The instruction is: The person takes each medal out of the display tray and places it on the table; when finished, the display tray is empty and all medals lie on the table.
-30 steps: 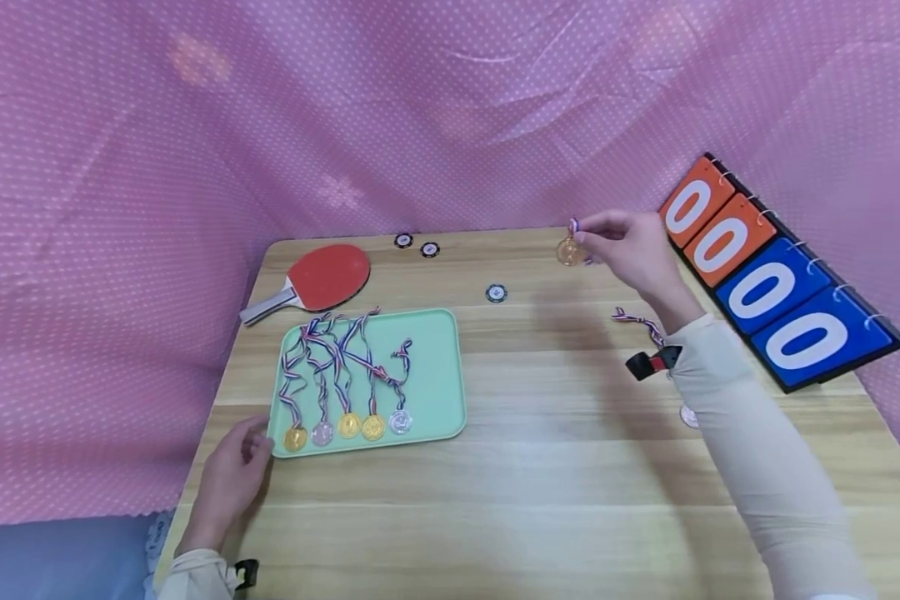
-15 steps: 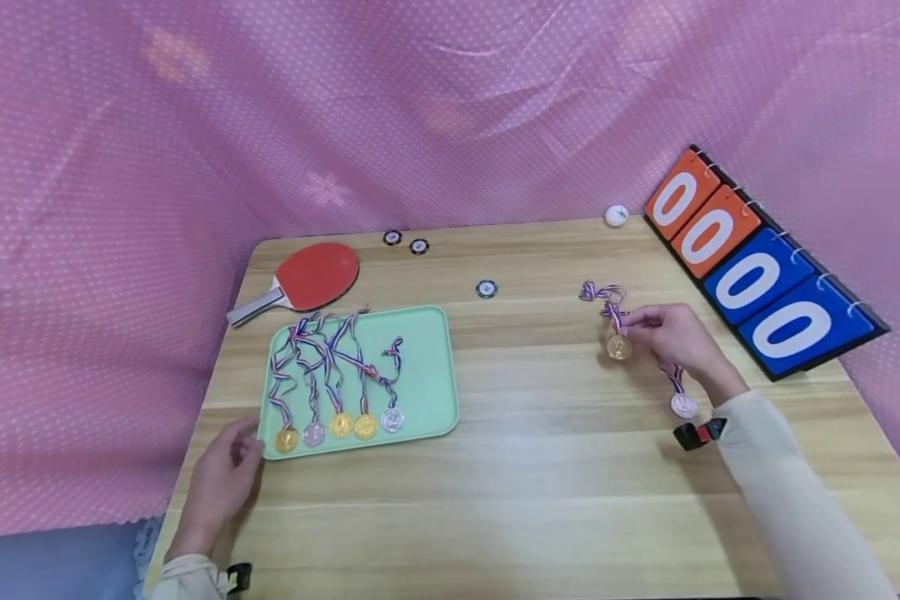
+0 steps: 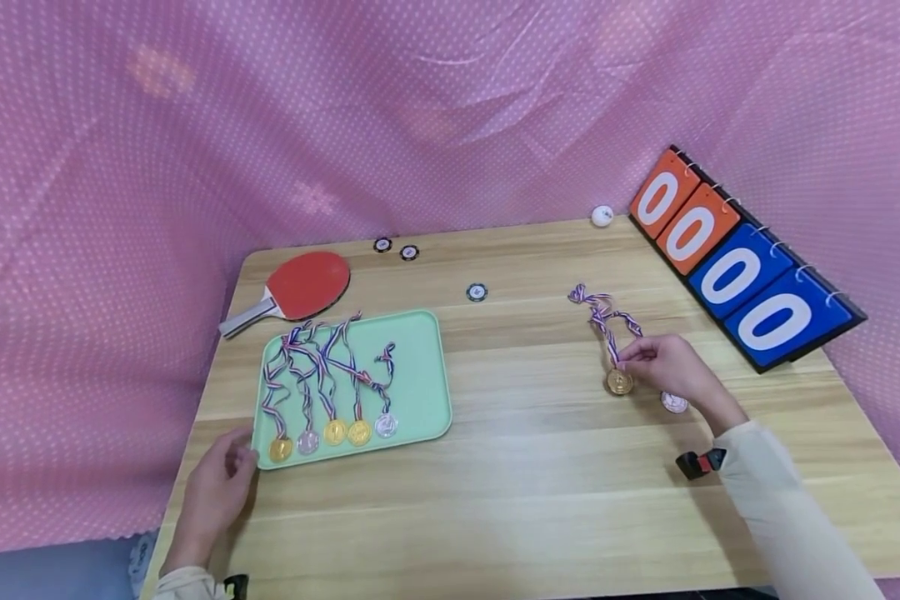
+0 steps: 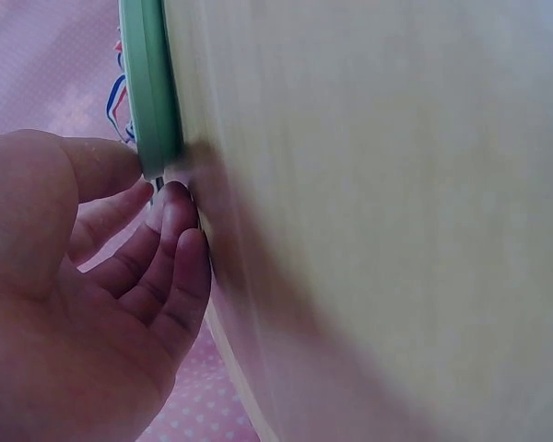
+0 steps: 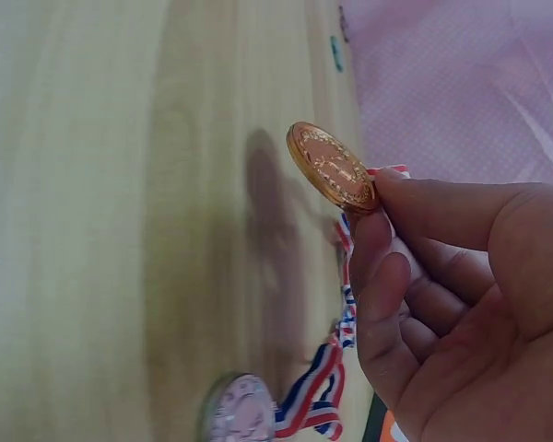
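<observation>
My right hand (image 3: 667, 365) pinches a gold medal (image 3: 619, 382) by its edge and ribbon, between thumb and fingers. In the right wrist view that medal (image 5: 332, 166) is tilted, with its shadow on the table. Its striped ribbon (image 3: 603, 329) trails away toward the back. Partly below this hand lies a silver medal (image 3: 673, 402) with a striped ribbon of its own. At the near left corner of the green tray (image 3: 427, 375), my left hand (image 3: 213, 487) grips the edge, thumb on the rim (image 4: 152, 83) and fingers curled at the corner. Several gold and silver medals lie in a row on the tray.
A red table tennis bat (image 3: 309, 285) lies behind the tray. Black chips (image 3: 409, 252) and a green-edged chip (image 3: 477, 292) sit toward the back. A white ball (image 3: 602, 216) rests near a flip scoreboard (image 3: 742, 258) on the right. A pink curtain (image 3: 435, 100) hangs behind the table.
My right hand has brought the gold medal from the back of the table toward the front, beside the silver medal, its ribbon now stretched out behind. My left hand stays at the tray corner.
</observation>
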The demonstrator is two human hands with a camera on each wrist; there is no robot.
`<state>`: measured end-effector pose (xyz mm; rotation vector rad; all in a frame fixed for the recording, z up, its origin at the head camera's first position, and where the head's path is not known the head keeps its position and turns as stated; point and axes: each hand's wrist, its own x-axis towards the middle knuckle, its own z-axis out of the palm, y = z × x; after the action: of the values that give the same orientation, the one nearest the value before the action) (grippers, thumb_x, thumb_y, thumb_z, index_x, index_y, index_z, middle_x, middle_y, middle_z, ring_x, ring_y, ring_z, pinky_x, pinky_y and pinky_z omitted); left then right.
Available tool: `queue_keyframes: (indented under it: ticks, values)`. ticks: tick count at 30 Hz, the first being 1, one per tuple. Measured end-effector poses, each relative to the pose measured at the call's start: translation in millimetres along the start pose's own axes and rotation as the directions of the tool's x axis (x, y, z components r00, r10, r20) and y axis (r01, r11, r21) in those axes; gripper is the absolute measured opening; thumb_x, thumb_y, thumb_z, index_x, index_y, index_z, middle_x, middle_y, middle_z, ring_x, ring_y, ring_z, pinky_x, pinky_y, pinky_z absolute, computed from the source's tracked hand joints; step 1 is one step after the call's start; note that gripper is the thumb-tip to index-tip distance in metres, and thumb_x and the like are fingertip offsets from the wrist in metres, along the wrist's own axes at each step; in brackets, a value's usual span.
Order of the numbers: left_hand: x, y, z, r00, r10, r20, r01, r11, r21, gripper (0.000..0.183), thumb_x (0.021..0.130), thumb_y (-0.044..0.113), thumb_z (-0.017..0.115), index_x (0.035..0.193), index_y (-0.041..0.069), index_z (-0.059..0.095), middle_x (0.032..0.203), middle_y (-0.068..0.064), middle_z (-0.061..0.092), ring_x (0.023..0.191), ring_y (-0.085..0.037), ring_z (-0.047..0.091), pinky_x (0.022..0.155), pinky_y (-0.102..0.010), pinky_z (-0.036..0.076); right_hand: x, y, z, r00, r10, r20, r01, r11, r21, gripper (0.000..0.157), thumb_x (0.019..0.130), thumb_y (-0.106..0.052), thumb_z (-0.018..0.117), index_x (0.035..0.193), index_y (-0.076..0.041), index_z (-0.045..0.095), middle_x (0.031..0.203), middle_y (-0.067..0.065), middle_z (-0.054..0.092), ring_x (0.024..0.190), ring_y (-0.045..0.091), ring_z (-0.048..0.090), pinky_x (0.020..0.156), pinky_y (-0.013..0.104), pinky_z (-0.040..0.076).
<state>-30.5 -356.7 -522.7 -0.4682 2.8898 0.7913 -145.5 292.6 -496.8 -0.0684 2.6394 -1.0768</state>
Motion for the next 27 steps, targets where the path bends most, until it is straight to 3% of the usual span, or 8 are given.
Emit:
queue_keyframes:
  ticks: [12,19,27]
  values:
    - [-5.4,-3.5,2.1,1.0,-0.029,-0.009,0.029,0.999,0.013,0.046,0.1,0.023,0.048,0.145,0.014,0.043,0.109,-0.007,0.061,0.098,-0.019,0.053,0.079,-0.032,0.043,-1.6,7.6,17.6,0.999,-0.032,-0.007,0.031,0.998,-0.062,0.008,0.086,-0.014,0.072,0.092,-0.01,0.074,0.083,0.004,0.074,0.071,0.011,0.06,0.061,0.022,0.048]
    - [-5.2,-3.0,2.4,0.999,0.006,-0.032,-0.005,1.0,0.014,0.045,0.1,0.021,0.049,0.144,0.014,0.045,0.105,-0.007,0.063,0.096,-0.019,0.054,0.078,-0.031,0.042,-6.2,9.4,19.7,0.995,-0.085,-0.06,0.079,0.992,-0.098,0.006,0.085,-0.011,0.072,0.09,-0.009,0.075,0.082,0.004,0.073,0.071,0.011,0.061,0.061,0.021,0.048]
    - [-2.7,0.5,1.9,0.999,0.021,-0.043,-0.021,1.0,0.012,0.044,0.1,0.021,0.049,0.143,0.014,0.046,0.105,-0.007,0.063,0.096,-0.019,0.054,0.078,-0.031,0.043,-10.5,10.7,22.5,0.99,-0.092,-0.109,0.077,0.988,-0.13,0.007,0.086,-0.011,0.072,0.092,-0.008,0.075,0.085,0.005,0.073,0.073,0.012,0.062,0.06,0.021,0.048]
